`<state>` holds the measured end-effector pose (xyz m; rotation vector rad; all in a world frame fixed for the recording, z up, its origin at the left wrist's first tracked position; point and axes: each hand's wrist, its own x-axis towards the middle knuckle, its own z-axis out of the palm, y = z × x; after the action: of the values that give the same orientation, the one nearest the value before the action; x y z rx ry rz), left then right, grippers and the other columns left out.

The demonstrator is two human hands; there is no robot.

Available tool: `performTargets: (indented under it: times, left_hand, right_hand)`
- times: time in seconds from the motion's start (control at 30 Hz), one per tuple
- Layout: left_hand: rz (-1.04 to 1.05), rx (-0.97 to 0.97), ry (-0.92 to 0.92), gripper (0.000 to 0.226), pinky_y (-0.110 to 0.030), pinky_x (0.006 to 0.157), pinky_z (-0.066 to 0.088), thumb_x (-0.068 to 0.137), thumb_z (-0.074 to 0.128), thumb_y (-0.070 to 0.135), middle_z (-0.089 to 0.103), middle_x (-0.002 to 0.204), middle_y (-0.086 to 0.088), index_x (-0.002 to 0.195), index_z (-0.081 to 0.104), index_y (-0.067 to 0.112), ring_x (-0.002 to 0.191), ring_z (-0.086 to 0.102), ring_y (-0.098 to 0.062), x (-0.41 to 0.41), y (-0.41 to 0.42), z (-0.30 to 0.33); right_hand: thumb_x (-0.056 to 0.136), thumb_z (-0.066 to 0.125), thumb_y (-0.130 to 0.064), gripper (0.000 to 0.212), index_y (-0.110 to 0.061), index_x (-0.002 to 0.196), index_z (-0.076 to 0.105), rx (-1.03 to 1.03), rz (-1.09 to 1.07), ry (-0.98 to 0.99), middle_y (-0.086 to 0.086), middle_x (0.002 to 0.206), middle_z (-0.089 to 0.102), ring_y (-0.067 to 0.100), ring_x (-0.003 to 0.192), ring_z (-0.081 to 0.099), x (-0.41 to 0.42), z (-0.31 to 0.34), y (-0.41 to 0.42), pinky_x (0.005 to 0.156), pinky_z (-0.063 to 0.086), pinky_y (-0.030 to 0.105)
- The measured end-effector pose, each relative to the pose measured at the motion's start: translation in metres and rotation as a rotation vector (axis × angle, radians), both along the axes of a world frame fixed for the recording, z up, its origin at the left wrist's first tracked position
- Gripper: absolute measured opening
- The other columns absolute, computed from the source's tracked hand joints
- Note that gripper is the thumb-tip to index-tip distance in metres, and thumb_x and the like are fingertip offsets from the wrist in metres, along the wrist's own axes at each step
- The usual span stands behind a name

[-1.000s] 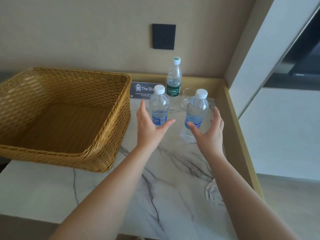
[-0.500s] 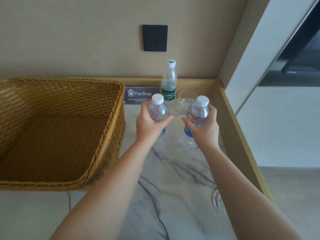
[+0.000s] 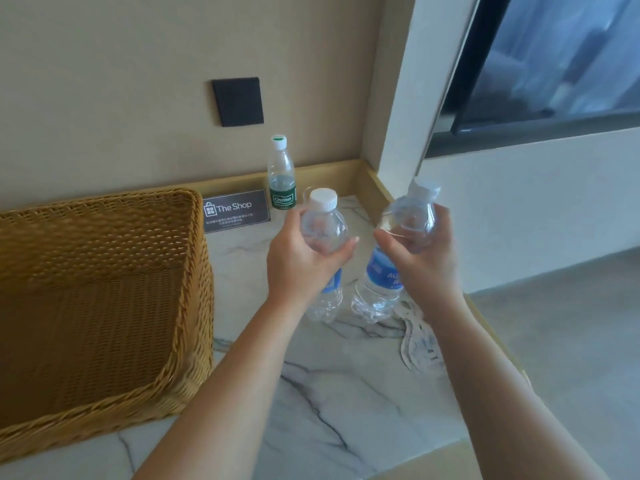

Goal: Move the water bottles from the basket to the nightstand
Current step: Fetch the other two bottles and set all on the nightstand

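Observation:
My left hand (image 3: 301, 261) grips a clear blue-label water bottle (image 3: 323, 223) with a white cap, held upright above the marble top (image 3: 346, 393). A second blue-label bottle (image 3: 384, 275) is gripped by my right hand (image 3: 426, 261); it tilts, cap toward the upper right, and looks lifted off the surface. The woven wicker basket (image 3: 194, 306) stands at the left with nothing visible inside.
A green-label bottle (image 3: 281, 174) stands at the back by the wall, next to a dark "The Shop" sign (image 3: 235, 211). A clear glass sits behind the left bottle. A paper coaster (image 3: 420, 344) lies right of centre. A raised wooden rim (image 3: 374, 181) borders the right edge.
Both hands closed round the two blue-label bottles and raised them off the marble top; the right bottle now tilts. The view shifted left and nearer.

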<state>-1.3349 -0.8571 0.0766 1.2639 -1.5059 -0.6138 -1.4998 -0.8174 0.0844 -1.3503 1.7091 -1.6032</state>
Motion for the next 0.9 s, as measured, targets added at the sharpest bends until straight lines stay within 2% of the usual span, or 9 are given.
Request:
performTargets:
  times: [0.1,0.2,0.27,0.37,0.43,0.53,0.67,0.77,0.9]
  left_hand:
    - [-0.134,0.010,0.061,0.057,-0.026,0.073,0.054,0.055,0.076,0.060,0.067,0.087,0.016,0.099,0.056,0.032,0.079,0.064,0.002,-0.021,0.015,0.015]
    - [-0.294,0.015,0.104,0.045,-0.016,0.068,0.051,0.056,0.077,0.057,0.068,0.083,0.020,0.090,0.054,0.038,0.075,0.066,0.003,-0.048,0.037,0.026]
    - [-0.411,0.021,0.110,0.042,-0.019,0.068,0.053,0.058,0.079,0.053,0.068,0.084,0.021,0.089,0.055,0.036,0.074,0.066,0.003,-0.071,0.055,0.032]
    - [-0.585,0.044,0.102,0.044,-0.036,0.075,0.057,0.061,0.081,0.049,0.069,0.086,0.017,0.092,0.056,0.031,0.079,0.067,0.000,-0.110,0.087,0.037]
    - [-0.689,0.074,0.105,0.048,-0.040,0.078,0.057,0.059,0.079,0.051,0.069,0.087,0.018,0.094,0.056,0.030,0.083,0.068,-0.002,-0.140,0.111,0.038]
    - [-0.823,0.095,0.080,0.051,-0.037,0.078,0.057,0.057,0.075,0.058,0.067,0.087,0.019,0.097,0.055,0.032,0.080,0.066,0.002,-0.187,0.154,0.038]
    - [-1.008,0.129,0.057,0.050,-0.032,0.076,0.056,0.056,0.074,0.057,0.067,0.083,0.021,0.094,0.057,0.029,0.076,0.064,0.006,-0.250,0.220,0.035]
    - [-1.116,0.142,0.033,0.048,-0.030,0.073,0.056,0.053,0.074,0.056,0.068,0.080,0.020,0.090,0.057,0.030,0.072,0.065,0.005,-0.300,0.274,0.027]
    - [-1.252,0.092,-0.035,0.054,-0.038,0.074,0.057,0.053,0.074,0.058,0.070,0.081,0.012,0.093,0.057,0.026,0.075,0.068,-0.005,-0.371,0.350,0.016]
  right_hand:
    - [0.063,0.081,-0.044,0.060,-0.037,0.112,0.047,-0.057,-0.093,-0.039,-0.004,0.101,0.070,0.007,0.084,0.070,-0.020,0.014,0.037,0.075,0.057,0.030]
    - [0.066,0.082,-0.037,0.054,-0.028,0.110,0.051,-0.085,-0.275,-0.012,-0.019,0.090,0.070,-0.002,0.076,0.069,-0.044,0.015,0.084,0.063,0.053,0.013]
    - [0.064,0.081,-0.042,0.057,-0.025,0.110,0.053,-0.070,-0.396,0.010,-0.030,0.086,0.067,-0.008,0.073,0.066,-0.063,0.014,0.119,0.057,0.048,0.006]
    - [0.058,0.077,-0.054,0.061,-0.029,0.108,0.051,-0.026,-0.570,0.051,-0.022,0.083,0.070,-0.005,0.074,0.067,-0.091,0.012,0.173,0.066,0.051,0.017]
    - [0.057,0.076,-0.055,0.060,-0.035,0.106,0.049,-0.005,-0.672,0.077,-0.015,0.081,0.072,-0.006,0.072,0.067,-0.106,0.010,0.210,0.065,0.048,0.013]
    - [0.058,0.076,-0.055,0.056,-0.039,0.102,0.047,0.010,-0.837,0.122,-0.023,0.080,0.070,-0.014,0.069,0.063,-0.129,0.009,0.269,0.058,0.039,-0.001]
    - [0.055,0.073,-0.058,0.061,-0.034,0.106,0.050,0.040,-1.042,0.110,-0.023,0.077,0.069,-0.015,0.070,0.062,-0.161,0.007,0.351,0.062,0.042,0.005]
    - [0.057,0.075,-0.055,0.060,-0.029,0.105,0.050,0.051,-1.174,0.131,-0.025,0.080,0.062,-0.024,0.071,0.056,-0.188,0.005,0.414,0.061,0.036,-0.004]
    - [0.059,0.075,-0.056,0.060,-0.028,0.105,0.049,0.087,-1.297,0.148,-0.023,0.082,0.063,-0.019,0.074,0.059,-0.228,0.001,0.498,0.063,0.040,-0.001]
